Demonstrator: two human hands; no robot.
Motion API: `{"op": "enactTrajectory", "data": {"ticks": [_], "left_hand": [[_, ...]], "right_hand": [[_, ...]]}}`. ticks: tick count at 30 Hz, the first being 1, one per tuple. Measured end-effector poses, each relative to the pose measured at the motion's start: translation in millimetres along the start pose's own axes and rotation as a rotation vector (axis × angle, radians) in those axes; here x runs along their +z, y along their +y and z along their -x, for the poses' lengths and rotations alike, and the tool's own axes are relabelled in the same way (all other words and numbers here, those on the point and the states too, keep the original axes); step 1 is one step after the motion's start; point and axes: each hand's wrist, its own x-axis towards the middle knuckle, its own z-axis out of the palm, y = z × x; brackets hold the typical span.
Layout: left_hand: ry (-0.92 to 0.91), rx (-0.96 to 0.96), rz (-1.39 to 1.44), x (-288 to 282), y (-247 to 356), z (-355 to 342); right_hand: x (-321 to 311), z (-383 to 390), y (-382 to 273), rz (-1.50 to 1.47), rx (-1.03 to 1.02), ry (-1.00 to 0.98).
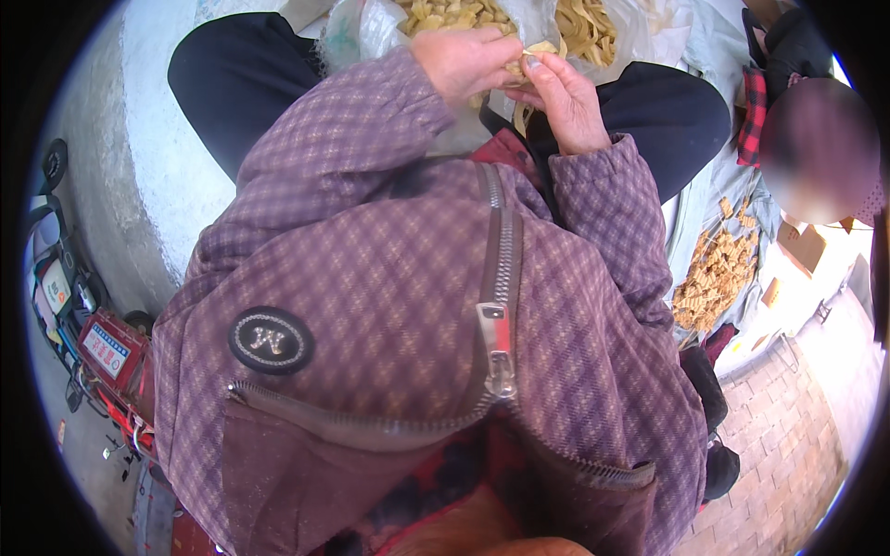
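Between my legs, my left hand [468,61] and my right hand [567,100] meet at the top of the view. Both are closed on a pale yellow, flat strip [545,48], which looks folded; its material I cannot make out. My right thumb presses on it, while the left fingers, partly hidden, pinch it from the other side. Just beyond the hands lies a heap of similar short yellowish pieces [454,13] in clear plastic. Longer, curled tan strips [586,30] fill another plastic bag beside it.
At the right, a pile of wavy tan pieces [718,278] rests on a pale sheet, near a cardboard box [803,246]. Another person [807,65] sits close by on that side. Red and dark vehicles [111,347] stand at the left edge. Brick paving [769,435] shows at lower right.
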Motion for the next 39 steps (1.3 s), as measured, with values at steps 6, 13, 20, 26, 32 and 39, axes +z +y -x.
{"op": "enactTrajectory", "data": {"ticks": [6,13,20,26,32,39], "left_hand": [[-0.044,-0.809,1.2,-19.7,8.0,-2.0],[0.076,-0.851,1.647,-14.2,8.5,17.7],[-0.018,-0.78,1.419,-9.7,31.7,10.0],[0.018,-0.861,1.428,1.0,17.2,16.2],[0.024,-0.924,1.309,-6.0,30.4,27.1],[0.336,-0.622,1.268,-68.9,-4.1,-28.5]], "right_hand": [[-6.2,14.0,-33.5,0.254,0.097,-0.029],[-9.1,46.5,-29.9,0.48,-0.048,0.074],[-6.4,43.2,-16.3,0.431,-0.091,0.075],[-5.7,41.6,-10.8,0.435,-0.07,0.011],[-11.5,60.6,-21.9,0.498,0.015,-0.04],[-4.0,-36.4,-83.8,0.851,-0.34,0.019]]}}
